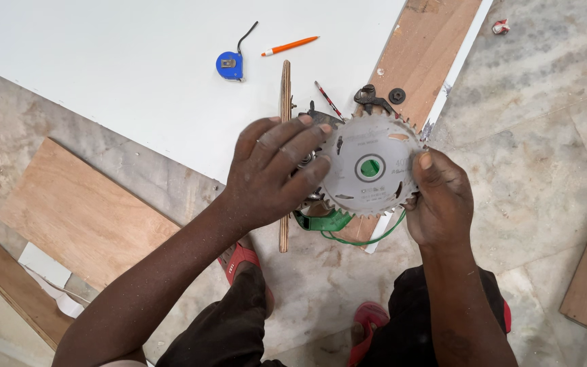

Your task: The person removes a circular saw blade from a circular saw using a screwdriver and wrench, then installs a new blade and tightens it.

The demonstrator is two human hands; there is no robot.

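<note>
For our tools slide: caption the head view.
Both hands, left hand and right hand, hold a grey toothed circular saw blade above a white board.

Grey metal on the toothed saw blade (369,166), with a bright green ring showing through its centre hole. Green again below it: the tool's body (325,221) and its thin cable (368,239). The big board (137,68) is plain white. On it, a blue tape measure (229,65) with a black strap, and an orange pencil (290,46) with a white tip. Brown plywood (76,211) at left, mottled grey-beige floor (538,136), red sandals (368,326).
</note>
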